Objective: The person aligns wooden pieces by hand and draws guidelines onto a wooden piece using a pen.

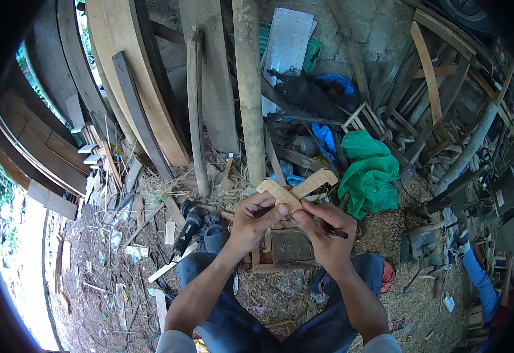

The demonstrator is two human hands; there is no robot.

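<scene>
Two pale, curved pieces of wood meet in a V in front of me. The left piece of wood (279, 193) is gripped between the thumb and fingers of my left hand (250, 222). My right hand (333, 238) is closed at the lower end of the right piece of wood (317, 182), which has a hooked tip. Whether the two pieces are joined cannot be made out. A thin dark stick-like tool (340, 233) also pokes out from my right hand; its kind is unclear. Below the hands, a low wooden block (292, 247) sits between my legs.
A black angle grinder (187, 230) lies left of my knee. Tall planks (142, 88) and a post (248, 88) stand ahead. A green plastic bag (370, 170) lies front right, near stacked wooden frames (433, 76). Shavings and offcuts cover the ground.
</scene>
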